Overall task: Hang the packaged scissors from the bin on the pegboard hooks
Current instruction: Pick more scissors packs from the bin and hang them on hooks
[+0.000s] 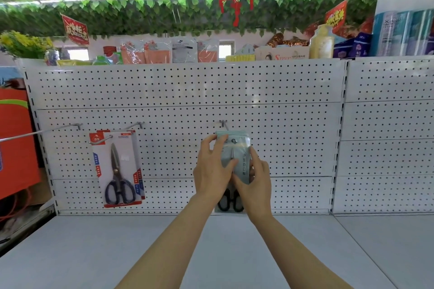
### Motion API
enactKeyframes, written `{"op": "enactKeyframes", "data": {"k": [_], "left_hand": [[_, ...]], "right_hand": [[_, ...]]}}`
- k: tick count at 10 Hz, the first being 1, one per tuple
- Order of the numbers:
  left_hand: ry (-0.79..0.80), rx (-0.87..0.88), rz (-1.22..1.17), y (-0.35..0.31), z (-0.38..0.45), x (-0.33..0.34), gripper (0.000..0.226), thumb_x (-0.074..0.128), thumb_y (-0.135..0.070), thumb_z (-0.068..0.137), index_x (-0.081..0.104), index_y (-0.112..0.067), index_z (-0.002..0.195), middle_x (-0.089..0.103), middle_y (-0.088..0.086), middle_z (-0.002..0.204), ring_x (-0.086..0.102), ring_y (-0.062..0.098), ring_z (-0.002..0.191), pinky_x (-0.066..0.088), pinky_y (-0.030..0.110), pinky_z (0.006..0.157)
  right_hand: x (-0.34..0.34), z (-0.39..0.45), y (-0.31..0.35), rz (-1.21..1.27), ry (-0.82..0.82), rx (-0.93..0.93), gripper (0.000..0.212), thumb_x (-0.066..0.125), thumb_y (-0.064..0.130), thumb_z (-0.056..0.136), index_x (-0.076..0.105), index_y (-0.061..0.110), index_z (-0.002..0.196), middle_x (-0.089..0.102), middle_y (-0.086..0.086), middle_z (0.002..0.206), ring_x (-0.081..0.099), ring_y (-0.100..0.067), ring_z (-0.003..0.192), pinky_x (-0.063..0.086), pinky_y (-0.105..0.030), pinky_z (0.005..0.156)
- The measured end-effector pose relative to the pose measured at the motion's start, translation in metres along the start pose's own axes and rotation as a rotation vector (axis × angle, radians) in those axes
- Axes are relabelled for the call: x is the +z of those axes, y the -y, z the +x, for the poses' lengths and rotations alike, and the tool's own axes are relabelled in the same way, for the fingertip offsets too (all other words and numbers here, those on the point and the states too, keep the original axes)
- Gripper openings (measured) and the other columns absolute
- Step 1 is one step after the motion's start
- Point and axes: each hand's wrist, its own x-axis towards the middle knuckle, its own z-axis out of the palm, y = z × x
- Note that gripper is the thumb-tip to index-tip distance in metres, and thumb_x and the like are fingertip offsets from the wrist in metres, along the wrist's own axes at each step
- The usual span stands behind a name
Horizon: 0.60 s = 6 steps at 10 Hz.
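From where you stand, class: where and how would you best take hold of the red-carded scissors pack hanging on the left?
Probably pinch the red-carded scissors pack by its lower side edges, coming from the front: it hangs flat against the pegboard, with its top threaded on the hook.

— What sort of place was it?
— A shop. White pegboard (187, 91) display panels with hooks (223, 123) filled mid-frame, carded scissors (118, 169) hung lower left, packaged goods (281, 53) lined the shelf top, and red sale signs (75, 29) hung upper left.
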Motion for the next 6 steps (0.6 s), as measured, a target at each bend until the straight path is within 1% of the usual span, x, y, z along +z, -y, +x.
{"op": "enactKeyframes", "data": {"k": [1, 2, 3, 4, 5, 6], "left_hand": [[-0.001, 0.011, 0.023, 0.002, 0.002, 0.002, 0.063, 0.072, -0.035, 0.082, 0.041, -0.041, 0.138, 0.030, -0.019, 0.140, 0.049, 0.002, 0.101, 0.045, 0.024, 0.061], [0.000, 0.032, 0.026, 0.004, 0.002, 0.003, 0.063, 0.072, -0.034, 0.083, 0.041, -0.041, 0.138, 0.030, -0.018, 0.141, 0.049, 0.004, 0.108, 0.043, 0.024, 0.060], [-0.001, 0.047, 0.071, 0.008, 0.003, 0.001, 0.064, 0.071, -0.037, 0.084, 0.039, -0.042, 0.140, 0.031, -0.017, 0.142, 0.048, 0.005, 0.113, 0.045, 0.026, 0.062], [0.020, 0.060, 0.085, 0.010, 0.002, -0.006, 0.067, 0.069, -0.040, 0.085, 0.036, -0.042, 0.143, 0.033, -0.016, 0.141, 0.046, 0.006, 0.117, 0.054, 0.031, 0.071], [0.062, 0.055, 0.084, 0.009, 0.001, -0.014, 0.070, 0.067, -0.045, 0.085, 0.031, -0.041, 0.146, 0.036, -0.015, 0.140, 0.046, 0.010, 0.120, 0.055, 0.037, 0.079], [0.066, 0.056, 0.123, 0.016, -0.005, -0.025, 0.075, 0.064, -0.051, 0.086, 0.027, -0.036, 0.149, 0.036, -0.012, 0.145, 0.045, 0.013, 0.125, 0.050, 0.038, 0.091]], "right_hand": [[0.002, 0.005, -0.004, -0.058, -0.034, -0.010, 0.075, 0.074, 0.032, 0.083, 0.034, 0.040, 0.145, 0.046, 0.010, 0.110, 0.056, 0.001, 0.087, 0.051, -0.020, 0.068], [0.003, 0.008, -0.007, -0.079, -0.068, -0.024, 0.070, 0.074, 0.033, 0.083, 0.038, 0.040, 0.143, 0.043, 0.013, 0.108, 0.056, -0.003, 0.091, 0.052, -0.023, 0.071], [0.002, 0.009, -0.008, -0.085, -0.076, -0.038, 0.068, 0.074, 0.033, 0.082, 0.041, 0.040, 0.141, 0.043, 0.015, 0.111, 0.056, -0.005, 0.098, 0.054, -0.025, 0.075], [-0.001, 0.009, -0.005, -0.093, -0.080, -0.053, 0.068, 0.075, 0.029, 0.080, 0.044, 0.038, 0.140, 0.045, 0.016, 0.117, 0.054, -0.002, 0.104, 0.053, -0.025, 0.080], [-0.004, 0.008, -0.001, -0.138, -0.075, -0.096, 0.067, 0.075, 0.028, 0.080, 0.045, 0.036, 0.139, 0.047, 0.015, 0.121, 0.053, -0.003, 0.108, 0.048, -0.019, 0.079], [-0.010, 0.003, 0.007, -0.188, -0.078, -0.120, 0.067, 0.075, 0.028, 0.080, 0.045, 0.034, 0.139, 0.048, 0.014, 0.124, 0.050, -0.002, 0.111, 0.049, -0.022, 0.082]]}}
